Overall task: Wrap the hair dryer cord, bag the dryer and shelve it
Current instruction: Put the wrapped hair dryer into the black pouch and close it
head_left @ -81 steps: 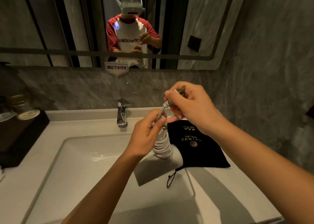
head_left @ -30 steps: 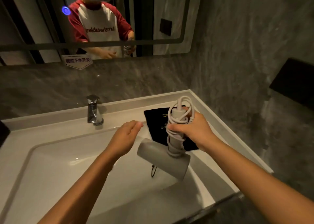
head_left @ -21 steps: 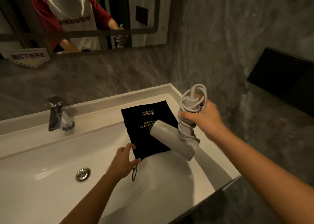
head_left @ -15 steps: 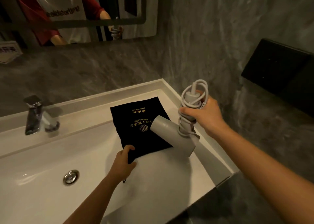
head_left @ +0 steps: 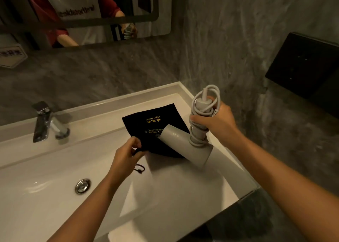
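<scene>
A grey hair dryer (head_left: pixel 185 146) hangs barrel-down over the right side of the counter. Its cord (head_left: pixel 205 104) is coiled around the handle, with a loop sticking up at the top. My right hand (head_left: pixel 216 122) grips the handle and the cord wraps together. A black drawstring bag (head_left: pixel 146 120) with gold lettering lies flat on the white counter beside the basin. My left hand (head_left: pixel 126 155) pinches the bag's near left corner at its opening; the drawstring (head_left: pixel 139 169) dangles below my fingers. The dryer's barrel hides part of the bag.
A white basin (head_left: pixel 45 196) with a metal drain (head_left: pixel 83 186) fills the lower left. A chrome tap (head_left: pixel 44 122) stands at its back left. A mirror (head_left: pixel 82 12) hangs above; a dark box (head_left: pixel 308 67) is mounted on the grey right wall.
My left hand let go of the dryer, reached to the bag and closed on its near corner. My right hand carried the wrapped dryer to the right. The view swung right and down.
</scene>
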